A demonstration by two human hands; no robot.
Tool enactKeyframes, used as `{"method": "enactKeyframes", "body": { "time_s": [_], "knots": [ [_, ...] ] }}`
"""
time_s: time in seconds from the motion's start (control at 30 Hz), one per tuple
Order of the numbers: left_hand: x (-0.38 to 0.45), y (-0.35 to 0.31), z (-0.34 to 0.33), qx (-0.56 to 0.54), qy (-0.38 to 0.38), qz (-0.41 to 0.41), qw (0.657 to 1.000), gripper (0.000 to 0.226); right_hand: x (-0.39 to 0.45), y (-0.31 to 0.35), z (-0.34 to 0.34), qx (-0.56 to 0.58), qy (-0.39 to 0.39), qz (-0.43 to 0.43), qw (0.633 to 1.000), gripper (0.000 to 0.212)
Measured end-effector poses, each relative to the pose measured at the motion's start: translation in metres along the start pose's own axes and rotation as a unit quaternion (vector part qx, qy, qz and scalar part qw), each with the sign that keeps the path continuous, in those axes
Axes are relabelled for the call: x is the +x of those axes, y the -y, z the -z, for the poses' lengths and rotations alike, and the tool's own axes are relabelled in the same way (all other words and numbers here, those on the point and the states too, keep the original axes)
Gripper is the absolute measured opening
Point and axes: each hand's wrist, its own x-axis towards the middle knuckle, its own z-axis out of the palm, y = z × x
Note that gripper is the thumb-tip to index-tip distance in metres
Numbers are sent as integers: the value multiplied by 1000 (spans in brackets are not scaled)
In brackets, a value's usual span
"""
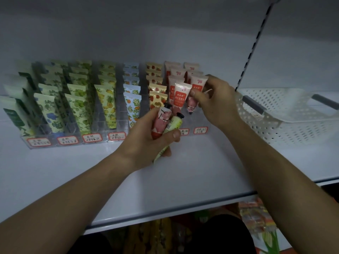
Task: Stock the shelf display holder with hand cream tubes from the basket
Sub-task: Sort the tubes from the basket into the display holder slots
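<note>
Clear display holder [117, 132] along shelf [183, 180] back mostly full. Right hand [218, 101] pinches pink tube [191, 103] into the rightmost lane. Left hand [156, 136] grips one pink [161, 123] and one green tube [175, 123], unplaced. Basket [275, 123] at right edge looks empty.

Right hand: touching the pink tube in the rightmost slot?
Touching. Head view: right hand pinches the pink tube between its fingers at the clear holder.

Dim, bluish light; soft overall blur, worst at left tubes [45, 99]; wide-angle bending at edges; dark below shelf [183, 171].
</note>
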Motion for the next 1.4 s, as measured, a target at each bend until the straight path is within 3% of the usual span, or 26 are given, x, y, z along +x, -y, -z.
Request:
{"method": "enactKeyframes", "body": {
  "time_s": [0.23,0.33,0.4,0.43,0.5,0.57,0.63,0.77,0.93,1.03,1.13,1.27,1.4],
  "knots": [
    [-3,0,2,12,-7,-7,1000,37,-7,-6,-12,10,4,-17,1000,19],
    [-3,-1,2,18,-6,-3,1000,39,-22,2,-14,42,-111,-19,993,32],
    [-3,-1,2,25,-7,-2,1000,41,-26,18,-6,94,-180,25,979,27],
    [-4,0,3,27,-9,1,1000,44,-30,29,-3,120,-164,55,978,22],
    [-5,1,2,33,-10,6,999,54,-40,49,-2,148,-46,111,982,20],
    [-5,0,1,41,-6,-1,999,65,-47,59,-7,128,90,154,976,24],
    [-3,1,0,29,-6,-3,1000,68,-46,54,-12,104,151,169,969,23],
    [-2,4,2,27,-12,26,999,59,-38,42,-5,224,187,103,951,20],
    [-1,7,3,55,-1,25,998,47,-25,32,13,354,130,18,926,11],
    [-1,9,3,35,-6,25,999,43,-20,28,22,461,100,-56,880,23],
    [-1,9,2,41,-2,22,999,37,-17,23,26,523,91,-89,843,18],
    [-2,9,2,49,4,13,999,30,-17,20,26,460,77,-74,882,29],
    [-3,8,3,48,3,13,999,26,-18,20,26,357,-1,-54,932,17]
  ]
}}
